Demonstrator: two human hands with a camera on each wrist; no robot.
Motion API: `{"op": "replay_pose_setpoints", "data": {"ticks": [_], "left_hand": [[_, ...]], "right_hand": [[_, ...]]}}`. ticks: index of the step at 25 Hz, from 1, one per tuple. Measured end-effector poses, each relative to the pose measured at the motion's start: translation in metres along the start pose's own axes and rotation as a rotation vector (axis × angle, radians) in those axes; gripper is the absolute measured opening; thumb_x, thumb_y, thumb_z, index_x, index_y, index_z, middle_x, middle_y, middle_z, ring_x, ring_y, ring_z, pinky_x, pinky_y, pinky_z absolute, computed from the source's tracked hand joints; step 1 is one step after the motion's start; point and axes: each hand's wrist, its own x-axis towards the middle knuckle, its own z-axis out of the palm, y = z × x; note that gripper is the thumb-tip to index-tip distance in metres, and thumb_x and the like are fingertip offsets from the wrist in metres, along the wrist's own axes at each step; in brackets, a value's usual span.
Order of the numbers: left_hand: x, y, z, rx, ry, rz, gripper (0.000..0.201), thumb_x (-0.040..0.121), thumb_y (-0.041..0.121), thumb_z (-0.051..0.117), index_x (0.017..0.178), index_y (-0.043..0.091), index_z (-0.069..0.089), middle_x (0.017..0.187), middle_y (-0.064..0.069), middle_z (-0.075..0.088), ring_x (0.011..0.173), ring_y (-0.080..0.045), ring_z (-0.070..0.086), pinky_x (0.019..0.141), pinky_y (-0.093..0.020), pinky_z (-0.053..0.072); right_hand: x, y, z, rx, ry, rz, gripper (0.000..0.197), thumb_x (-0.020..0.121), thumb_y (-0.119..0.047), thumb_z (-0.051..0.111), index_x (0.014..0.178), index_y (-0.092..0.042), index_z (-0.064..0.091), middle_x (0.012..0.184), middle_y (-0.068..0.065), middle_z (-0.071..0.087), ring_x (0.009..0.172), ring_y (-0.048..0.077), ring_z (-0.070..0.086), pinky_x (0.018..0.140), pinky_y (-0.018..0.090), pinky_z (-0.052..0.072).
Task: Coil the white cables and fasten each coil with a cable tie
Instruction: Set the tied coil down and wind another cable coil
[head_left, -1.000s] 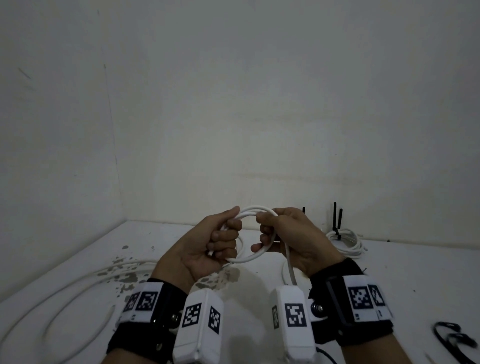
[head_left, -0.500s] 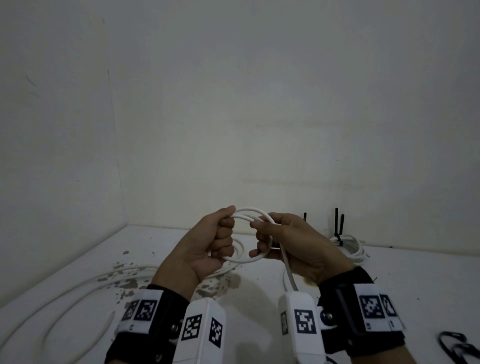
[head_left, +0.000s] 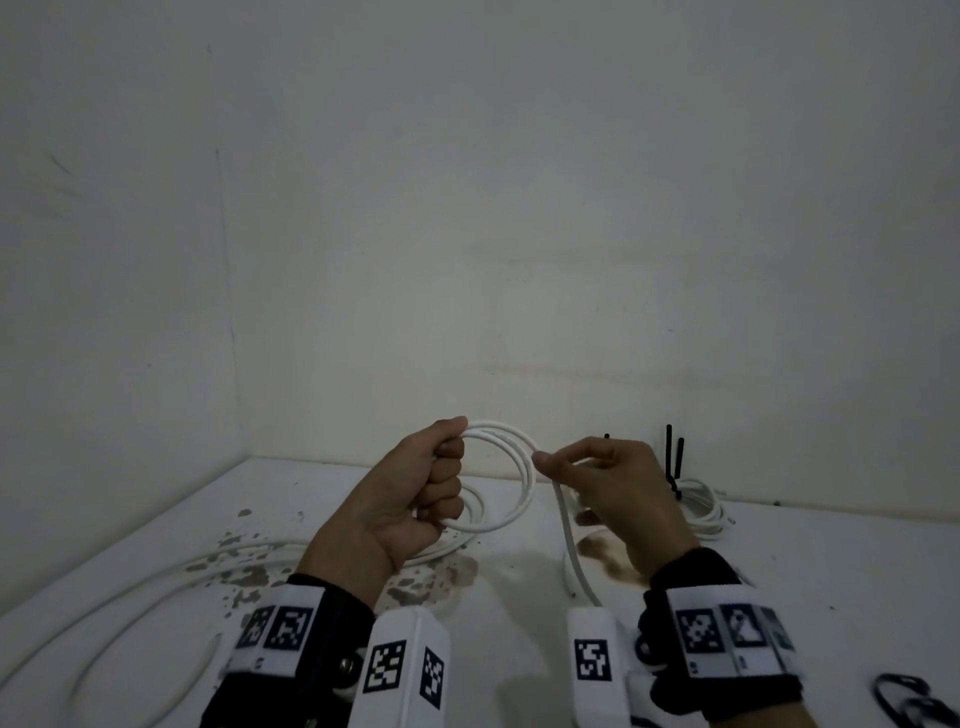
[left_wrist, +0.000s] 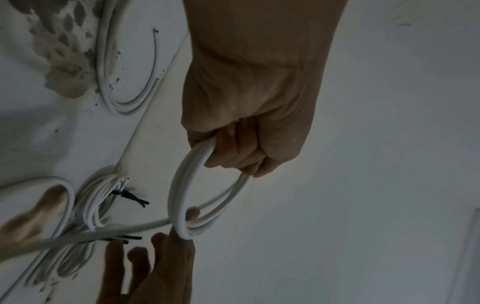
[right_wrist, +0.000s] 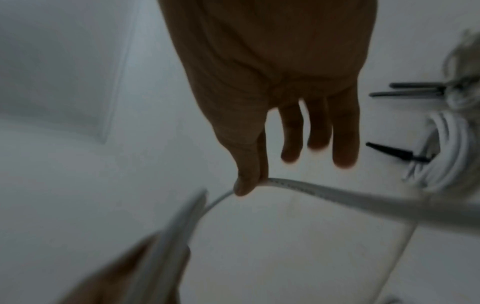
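My left hand grips a small coil of white cable in a fist above the table; the same coil shows in the left wrist view under that hand. My right hand pinches the cable's loose run between thumb and forefinger just right of the coil, other fingers relaxed. In the right wrist view that hand pinches the cable. The run drops to the table in front of me.
A coiled white cable with black ties lies by the back wall at right, also the tied coil. Loose white cable loops over the stained left table. A black object lies at the front right.
My right hand has moved right, away from the left, from gripping the coil to pinching the cable run. The coil in my left hand now stands wider and more open.
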Motion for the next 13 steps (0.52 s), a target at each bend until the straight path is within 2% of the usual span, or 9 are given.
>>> {"op": "replay_pose_setpoints", "data": {"ticks": [2, 4, 6, 9, 11, 12, 13], "left_hand": [[0.000, -0.005, 0.006, 0.015, -0.010, 0.003, 0.044, 0.098, 0.026, 0.051, 0.058, 0.021, 0.033, 0.039, 0.009, 0.017, 0.026, -0.005, 0.013, 0.030, -0.017, 0.011], [0.002, -0.010, 0.011, 0.018, -0.005, 0.021, 0.044, 0.099, 0.027, 0.050, 0.059, 0.020, 0.034, 0.040, 0.009, 0.017, 0.027, -0.005, 0.013, 0.030, -0.017, 0.012], [0.004, -0.012, 0.011, 0.020, 0.017, 0.055, 0.046, 0.100, 0.031, 0.050, 0.058, 0.020, 0.035, 0.041, 0.008, 0.018, 0.028, -0.005, 0.013, 0.031, -0.018, 0.012], [0.007, -0.015, 0.005, 0.033, 0.058, 0.092, 0.046, 0.100, 0.035, 0.050, 0.059, 0.020, 0.036, 0.043, 0.008, 0.019, 0.031, -0.006, 0.013, 0.033, -0.019, 0.012], [0.009, -0.018, 0.004, 0.039, 0.070, 0.101, 0.045, 0.100, 0.036, 0.050, 0.060, 0.020, 0.036, 0.043, 0.008, 0.019, 0.031, -0.006, 0.013, 0.033, -0.019, 0.012], [0.010, -0.020, 0.004, 0.034, 0.071, 0.101, 0.045, 0.100, 0.036, 0.050, 0.061, 0.020, 0.036, 0.043, 0.007, 0.019, 0.031, -0.006, 0.014, 0.032, -0.019, 0.013], [0.011, -0.020, 0.004, 0.027, 0.072, 0.098, 0.045, 0.100, 0.037, 0.051, 0.061, 0.020, 0.036, 0.043, 0.008, 0.019, 0.031, -0.006, 0.014, 0.032, -0.019, 0.013]], "right_hand": [[-0.001, 0.004, 0.008, -0.197, 0.104, -0.091, 0.021, 0.076, -0.040, 0.083, 0.070, -0.020, 0.078, 0.059, -0.003, 0.068, 0.050, 0.010, 0.061, 0.047, 0.021, 0.046], [0.000, 0.003, 0.015, -0.055, -0.009, 0.015, 0.024, 0.089, -0.028, 0.073, 0.080, -0.006, 0.077, 0.060, 0.005, 0.066, 0.045, 0.016, 0.058, 0.044, 0.023, 0.048], [-0.004, -0.004, 0.016, 0.209, -0.196, 0.176, 0.033, 0.098, -0.024, 0.061, 0.092, 0.006, 0.073, 0.073, 0.015, 0.067, 0.053, 0.022, 0.062, 0.054, 0.032, 0.057], [-0.006, -0.010, 0.012, 0.386, -0.349, 0.255, 0.045, 0.096, -0.038, 0.062, 0.098, 0.005, 0.073, 0.084, 0.017, 0.071, 0.072, 0.029, 0.068, 0.067, 0.042, 0.062], [-0.008, -0.014, 0.016, 0.339, -0.371, 0.203, 0.027, 0.093, -0.022, 0.068, 0.092, 0.005, 0.072, 0.089, 0.024, 0.071, 0.075, 0.030, 0.069, 0.065, 0.039, 0.062], [-0.009, -0.016, 0.018, 0.322, -0.354, 0.192, 0.016, 0.093, -0.010, 0.066, 0.087, 0.004, 0.071, 0.087, 0.025, 0.070, 0.072, 0.029, 0.069, 0.065, 0.037, 0.061], [-0.009, -0.017, 0.020, 0.336, -0.345, 0.211, 0.015, 0.094, -0.004, 0.062, 0.082, 0.001, 0.070, 0.082, 0.022, 0.069, 0.069, 0.026, 0.068, 0.066, 0.037, 0.060]]}}
